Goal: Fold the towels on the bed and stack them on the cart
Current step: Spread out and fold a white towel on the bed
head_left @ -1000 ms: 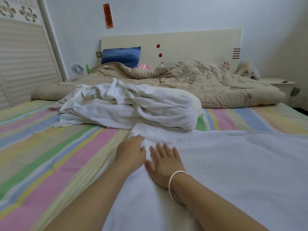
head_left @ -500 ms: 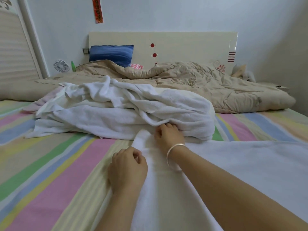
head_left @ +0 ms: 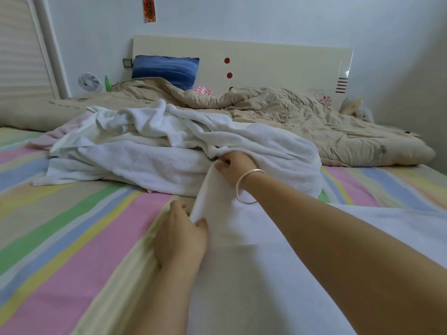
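count: 2 hands, 1 spread towel, 1 heap, towels in it too tangled to count. left hand at 6 o'clock: fingers curled, thumb on top, pinching the left edge of the towel. right hand at centre frame: fingers curled, pinching the towel's far corner, raised off the bed. 1 bracelet on that wrist. the gripped edge runs 6 to 12 o'clock, far end pointing at 12. the towel runs out of frame at 6 and 3, so i can't tell its long axis. it lies on the striped sheet, touching the pile of white towels at 11. beyond at 1: 1 beige quilt. at 12: 1 blue pillow against the headboard. at 10: 1 small fan.
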Action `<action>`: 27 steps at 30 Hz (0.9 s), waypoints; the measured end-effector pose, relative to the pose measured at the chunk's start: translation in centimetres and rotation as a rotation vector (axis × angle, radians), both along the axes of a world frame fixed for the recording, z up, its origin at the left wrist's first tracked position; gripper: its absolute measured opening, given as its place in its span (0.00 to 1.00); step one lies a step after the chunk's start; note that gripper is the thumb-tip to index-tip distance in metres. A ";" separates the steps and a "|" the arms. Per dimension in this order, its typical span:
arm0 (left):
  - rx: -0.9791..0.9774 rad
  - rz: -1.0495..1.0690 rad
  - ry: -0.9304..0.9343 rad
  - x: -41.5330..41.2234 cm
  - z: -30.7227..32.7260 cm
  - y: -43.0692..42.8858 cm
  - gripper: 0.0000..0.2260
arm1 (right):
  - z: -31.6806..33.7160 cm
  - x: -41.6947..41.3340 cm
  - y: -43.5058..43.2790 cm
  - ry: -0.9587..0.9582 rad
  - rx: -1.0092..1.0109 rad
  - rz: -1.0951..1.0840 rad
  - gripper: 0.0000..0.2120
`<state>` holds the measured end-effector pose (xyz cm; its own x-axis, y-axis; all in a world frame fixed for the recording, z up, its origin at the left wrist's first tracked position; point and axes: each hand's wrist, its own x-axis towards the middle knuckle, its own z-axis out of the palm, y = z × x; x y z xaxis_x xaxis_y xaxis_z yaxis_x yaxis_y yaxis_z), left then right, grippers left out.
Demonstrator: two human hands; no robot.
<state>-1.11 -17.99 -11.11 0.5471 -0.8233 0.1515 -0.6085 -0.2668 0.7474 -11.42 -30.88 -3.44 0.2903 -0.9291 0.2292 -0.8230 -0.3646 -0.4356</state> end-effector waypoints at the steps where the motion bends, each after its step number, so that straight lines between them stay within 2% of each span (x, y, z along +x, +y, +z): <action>1: -0.001 0.000 -0.006 0.2 0.0 0.0 0.21 | 0.6 0.5 -0.6 -0.050 -0.013 -0.037 0.14; 2: 0.001 -0.002 -0.019 0.5 0.1 0.0 0.21 | 0.9 0.9 -1.1 -0.063 -0.009 -0.066 0.14; 5: 0.061 -0.008 -0.159 1.2 0.3 0.0 0.12 | -0.4 2.5 -1.6 0.009 0.007 -0.096 0.14; 7: 0.097 0.007 -0.239 1.1 0.2 0.1 0.10 | -2.0 3.1 -1.0 0.057 0.017 -0.092 0.16; 9: 0.100 0.024 -0.257 0.8 0.0 0.1 0.09 | -3.4 3.1 -0.7 0.024 0.056 -0.069 0.18; 10: 0.099 0.029 -0.265 0.8 0.0 0.1 0.09 | -3.9 3.0 -0.6 0.004 0.031 -0.071 0.18; 13: 0.106 0.032 -0.271 0.7 -0.2 -0.1 0.09 | -5.4 2.0 -0.6 0.005 -0.218 -0.079 0.18; 14: 0.105 0.031 -0.270 0.6 -0.2 -0.1 0.10 | -5.8 1.5 -0.7 0.008 -0.222 -0.039 0.18; 18: 0.105 0.031 -0.278 0.5 -0.5 -0.1 0.12 | -5.5 -1.6 0.4 0.020 -0.058 0.163 0.26; 21: 0.118 0.039 -0.304 0.4 -0.4 -0.2 0.12 | -5.0 -4.4 2.4 0.024 -0.105 0.245 0.31; 24: 0.120 0.034 -0.323 0.3 -0.3 -0.3 0.11 | -5.4 -8.2 5.6 0.157 -0.049 0.211 0.31; 26: 0.124 0.035 -0.330 0.3 -0.3 -0.3 0.11 | -5.8 -11.1 8.3 0.295 0.113 0.202 0.30; 27: 0.125 0.036 -0.332 0.3 -0.3 -0.3 0.11 | -6.1 -12.6 9.3 0.370 0.195 0.183 0.34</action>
<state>-0.79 -18.30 -11.45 0.5138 -0.8278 0.2255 -0.8012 -0.3690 0.4711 -24.04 -21.54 -9.53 0.4833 -0.8703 -0.0949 -0.8657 -0.4590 -0.1996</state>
